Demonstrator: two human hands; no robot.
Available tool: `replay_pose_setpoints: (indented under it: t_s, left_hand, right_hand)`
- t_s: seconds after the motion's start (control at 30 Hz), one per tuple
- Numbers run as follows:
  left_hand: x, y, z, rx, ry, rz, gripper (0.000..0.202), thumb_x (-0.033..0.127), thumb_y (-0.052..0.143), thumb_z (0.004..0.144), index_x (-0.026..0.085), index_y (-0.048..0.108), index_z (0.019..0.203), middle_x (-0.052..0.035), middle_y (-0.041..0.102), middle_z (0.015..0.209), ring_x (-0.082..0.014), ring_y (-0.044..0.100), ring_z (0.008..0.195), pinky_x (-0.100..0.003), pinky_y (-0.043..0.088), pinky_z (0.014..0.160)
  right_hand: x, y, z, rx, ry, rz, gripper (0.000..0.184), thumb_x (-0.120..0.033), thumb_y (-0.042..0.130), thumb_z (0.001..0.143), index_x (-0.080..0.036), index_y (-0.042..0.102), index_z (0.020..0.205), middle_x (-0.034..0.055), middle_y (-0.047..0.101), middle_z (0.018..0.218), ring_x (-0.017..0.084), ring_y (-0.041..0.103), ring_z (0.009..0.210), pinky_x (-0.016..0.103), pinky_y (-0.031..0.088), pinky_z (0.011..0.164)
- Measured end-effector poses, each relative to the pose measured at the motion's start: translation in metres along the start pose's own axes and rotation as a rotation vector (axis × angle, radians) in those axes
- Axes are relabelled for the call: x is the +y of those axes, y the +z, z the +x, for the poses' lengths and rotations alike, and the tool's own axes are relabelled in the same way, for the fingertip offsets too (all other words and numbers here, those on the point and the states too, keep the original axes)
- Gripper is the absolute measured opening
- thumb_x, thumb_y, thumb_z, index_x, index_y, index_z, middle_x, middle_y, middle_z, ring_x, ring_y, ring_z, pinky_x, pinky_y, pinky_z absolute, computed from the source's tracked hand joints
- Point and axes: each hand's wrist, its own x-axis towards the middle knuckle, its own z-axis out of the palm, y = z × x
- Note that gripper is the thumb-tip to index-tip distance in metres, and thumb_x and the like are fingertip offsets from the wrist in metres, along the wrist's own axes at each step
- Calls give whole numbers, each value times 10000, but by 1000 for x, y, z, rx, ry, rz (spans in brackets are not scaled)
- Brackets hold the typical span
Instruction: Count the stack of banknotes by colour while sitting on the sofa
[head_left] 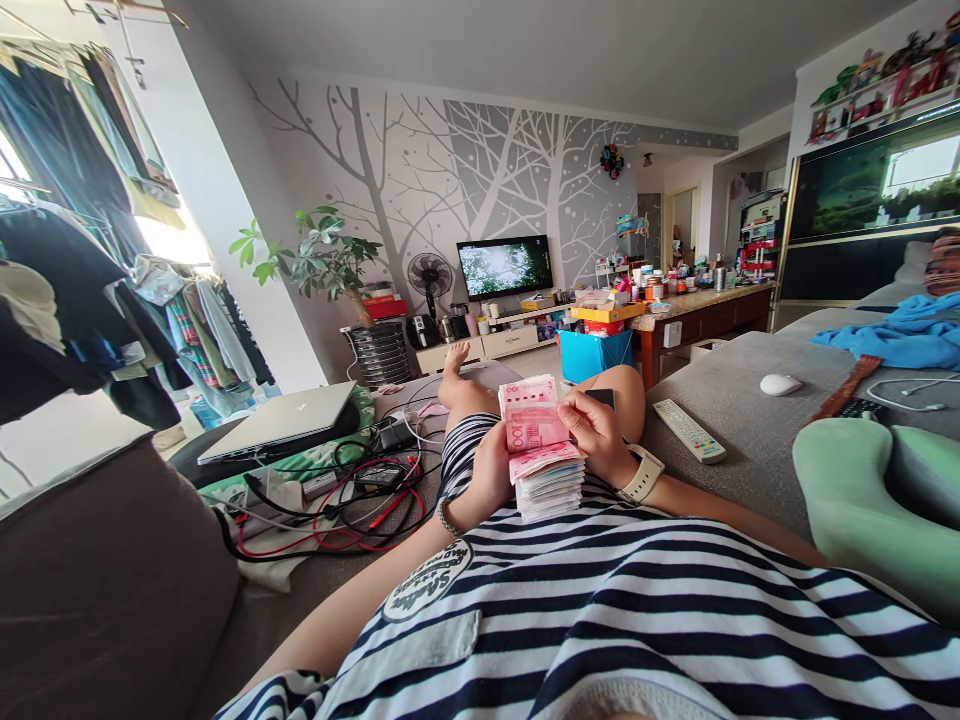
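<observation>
Above my lap, a thick stack of banknotes is folded over, its many edges facing me. Red 100 notes stand upright at the top of it. Wrapped round the stack's left side is my left hand, with a bracelet on its wrist. My right hand pinches the right edge of the upright notes between thumb and fingers; a pale watch sits on that wrist. Behind the right hand, a dark flat object shows in part, and I cannot make out what it is.
To the left lie a laptop and tangled cables. On the sofa at right are a remote control, a white mouse and a green neck pillow. Farther off stand a blue box and a cluttered table.
</observation>
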Motion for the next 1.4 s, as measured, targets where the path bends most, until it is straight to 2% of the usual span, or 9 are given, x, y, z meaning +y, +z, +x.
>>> replay_pose_setpoints:
  t_s: [0.2,0.4,0.6,0.77,0.83,1.03,1.13,1.27,1.4]
  left_hand:
    - [3,0,0,-14,-35,17,191,401,503,741,232,548,665,-109,678,776,-252,569,754,-382,494,746]
    - [5,-2,0,-24,-10,5,244,440,527,767,228,616,685,-115,696,802,-262,582,775,-386,498,763]
    - [9,-2,0,-10,-38,-56,167,385,600,746,234,635,684,-90,710,784,-252,589,779,-361,504,773]
    - [3,3,3,106,-193,-205,199,318,521,790,211,593,639,-52,655,705,-216,584,758,-321,496,757]
    - [4,4,4,130,-237,-267,222,297,515,801,198,580,614,-34,613,663,-189,553,698,-304,483,706]
    - [30,0,0,108,-327,-482,219,243,581,765,193,541,555,1,528,572,-148,506,594,-266,453,584]
    - [40,2,0,84,-442,-698,173,240,586,744,200,531,585,27,510,565,-129,493,558,-255,446,564]
    - [39,7,1,53,-535,-854,145,249,585,718,212,504,603,50,466,547,-105,442,506,-233,411,519]
    - [31,8,3,77,-423,-664,197,306,563,730,223,468,579,38,461,547,-119,447,530,-246,434,538]
  right_hand:
    - [-2,0,-1,-12,-24,8,365,-468,497,969,-200,512,722,-22,430,625,138,386,597,280,310,584]
    - [-1,-1,-1,-12,-42,12,358,-451,502,974,-200,520,719,-19,435,621,139,391,596,282,308,580]
    - [-1,-1,-1,5,-45,-1,428,-519,493,970,-200,519,687,-11,453,607,141,408,589,286,323,574]
    - [5,2,-3,-14,-39,168,526,-598,387,989,-191,600,732,1,531,549,119,373,455,279,279,471]
    - [9,1,-2,7,-29,161,517,-595,404,986,-193,592,721,5,543,547,122,414,464,275,311,481]
    - [21,-1,8,163,34,-38,462,-546,548,937,-215,452,630,-27,442,549,131,431,539,278,349,551]
    - [26,0,10,172,61,-46,463,-527,542,941,-217,427,617,-29,433,547,131,409,543,281,335,557]
    - [28,1,10,157,72,-76,446,-509,552,930,-215,428,619,-32,422,548,133,388,548,281,319,555]
    - [27,0,10,161,63,-113,429,-494,542,931,-213,438,624,-26,435,557,140,402,564,281,320,564]
